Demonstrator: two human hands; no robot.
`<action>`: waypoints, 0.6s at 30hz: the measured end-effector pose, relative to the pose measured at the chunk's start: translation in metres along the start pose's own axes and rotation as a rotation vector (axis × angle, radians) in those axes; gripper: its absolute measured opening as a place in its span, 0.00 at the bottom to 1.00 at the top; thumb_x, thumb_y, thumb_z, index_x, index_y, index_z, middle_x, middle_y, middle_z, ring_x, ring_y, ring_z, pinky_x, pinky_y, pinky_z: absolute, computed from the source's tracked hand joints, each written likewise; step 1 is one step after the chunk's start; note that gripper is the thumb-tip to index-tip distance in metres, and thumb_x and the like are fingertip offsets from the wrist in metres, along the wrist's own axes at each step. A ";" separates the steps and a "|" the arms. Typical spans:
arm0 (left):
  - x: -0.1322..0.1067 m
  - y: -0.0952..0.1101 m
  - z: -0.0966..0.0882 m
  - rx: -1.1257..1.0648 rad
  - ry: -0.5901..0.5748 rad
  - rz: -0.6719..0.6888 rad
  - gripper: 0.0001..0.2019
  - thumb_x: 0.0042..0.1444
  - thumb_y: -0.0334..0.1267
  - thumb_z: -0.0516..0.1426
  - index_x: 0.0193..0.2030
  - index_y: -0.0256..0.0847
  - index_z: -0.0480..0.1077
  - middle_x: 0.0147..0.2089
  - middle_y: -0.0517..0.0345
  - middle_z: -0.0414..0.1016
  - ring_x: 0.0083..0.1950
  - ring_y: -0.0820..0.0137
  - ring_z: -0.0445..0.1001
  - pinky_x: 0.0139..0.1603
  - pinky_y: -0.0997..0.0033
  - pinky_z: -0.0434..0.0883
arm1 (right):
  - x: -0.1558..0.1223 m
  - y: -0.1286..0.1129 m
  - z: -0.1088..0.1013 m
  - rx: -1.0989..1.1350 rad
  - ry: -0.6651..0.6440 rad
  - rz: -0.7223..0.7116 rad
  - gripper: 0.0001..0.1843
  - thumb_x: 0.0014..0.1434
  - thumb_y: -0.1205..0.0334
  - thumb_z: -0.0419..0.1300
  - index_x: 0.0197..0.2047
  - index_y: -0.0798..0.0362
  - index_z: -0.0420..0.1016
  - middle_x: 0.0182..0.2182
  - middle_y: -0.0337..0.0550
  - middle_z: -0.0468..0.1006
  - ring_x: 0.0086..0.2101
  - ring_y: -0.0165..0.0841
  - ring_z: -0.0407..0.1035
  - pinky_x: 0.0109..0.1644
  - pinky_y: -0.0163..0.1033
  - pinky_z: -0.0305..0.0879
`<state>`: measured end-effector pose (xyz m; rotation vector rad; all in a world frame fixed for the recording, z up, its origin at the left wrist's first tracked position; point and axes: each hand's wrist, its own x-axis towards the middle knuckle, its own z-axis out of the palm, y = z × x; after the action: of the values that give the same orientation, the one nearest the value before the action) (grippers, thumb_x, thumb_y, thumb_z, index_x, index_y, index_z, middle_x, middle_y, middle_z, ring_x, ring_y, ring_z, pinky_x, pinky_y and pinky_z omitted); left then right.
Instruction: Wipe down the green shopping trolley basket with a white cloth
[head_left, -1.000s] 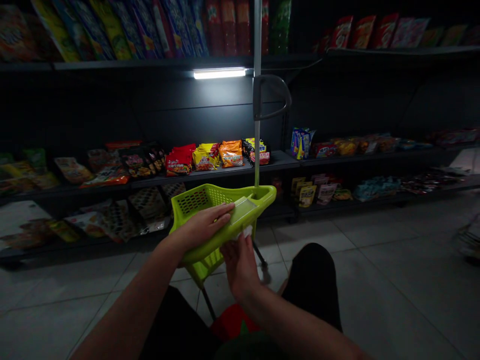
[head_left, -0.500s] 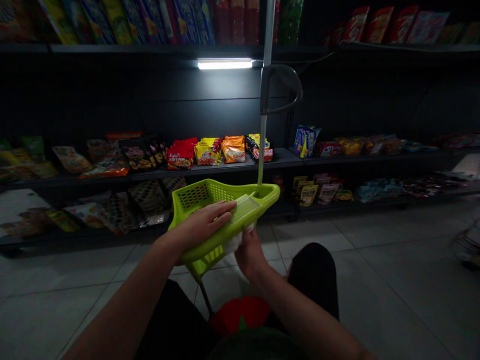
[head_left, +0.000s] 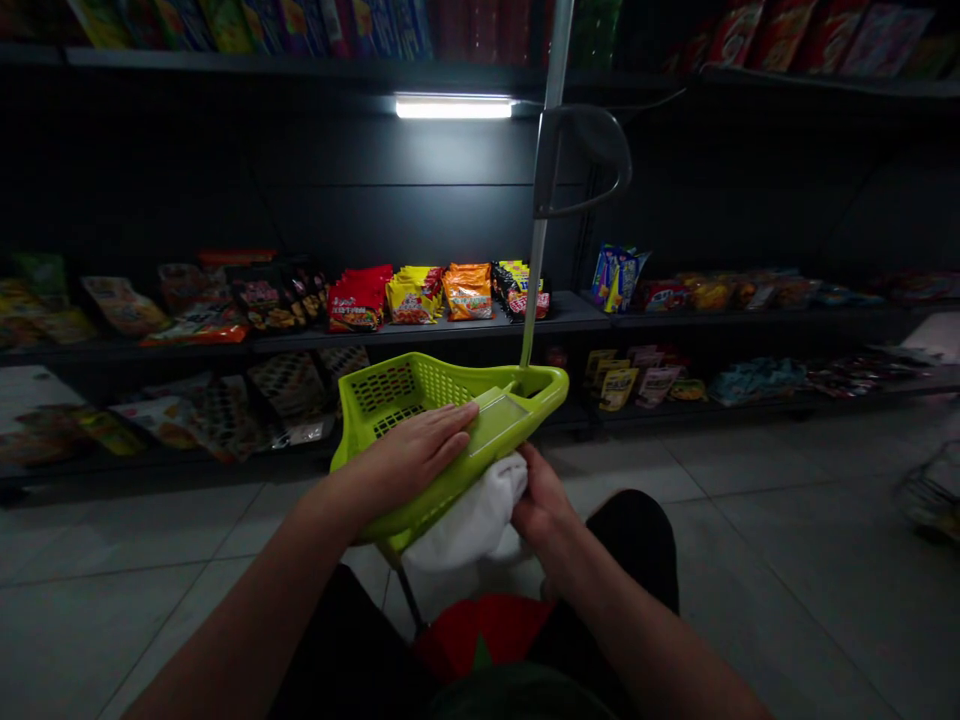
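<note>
A lime-green plastic shopping basket [head_left: 420, 378] with perforated walls stands tilted in front of me on a dark leg. My left hand [head_left: 420, 450] lies flat across its near rim, fingers stretched over the edge of a pale rectangular panel [head_left: 499, 418]; the thumb is hidden. Below the rim's right part, my right hand [head_left: 544, 500] grips a white cloth [head_left: 476, 515], which hangs bunched along the basket's underside. Some of the right fingers are out of sight behind the cloth and rim. A clear pole with a grey loop handle [head_left: 585, 160] rises from the basket's far right corner.
Dark shelves [head_left: 300, 343] run across the back, with snack packets such as an orange row [head_left: 469, 292] under a lit tube [head_left: 454, 107]. My bent knee [head_left: 634, 545] is at the right. Something red [head_left: 480, 635] lies between my legs, above the pale tiled floor [head_left: 750, 540].
My right hand has moved slightly down and right, and much more of the white cloth now shows under the rim. My left hand stays on the basket. The view has shifted a little.
</note>
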<state>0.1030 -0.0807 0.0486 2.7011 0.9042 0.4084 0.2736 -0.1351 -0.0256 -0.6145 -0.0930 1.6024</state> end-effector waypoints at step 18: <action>-0.015 -0.006 -0.018 -0.066 -0.157 0.004 0.42 0.56 0.52 0.63 0.74 0.51 0.52 0.75 0.56 0.56 0.73 0.55 0.58 0.72 0.51 0.59 | 0.049 -0.075 -0.036 0.007 0.006 -0.384 0.08 0.54 0.55 0.59 0.29 0.49 0.76 0.25 0.38 0.82 0.37 0.41 0.80 0.47 0.46 0.77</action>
<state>0.0815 -0.0824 0.0605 2.6318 0.8266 0.2195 0.3567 -0.0891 -0.0416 -0.5580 -0.1896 1.2283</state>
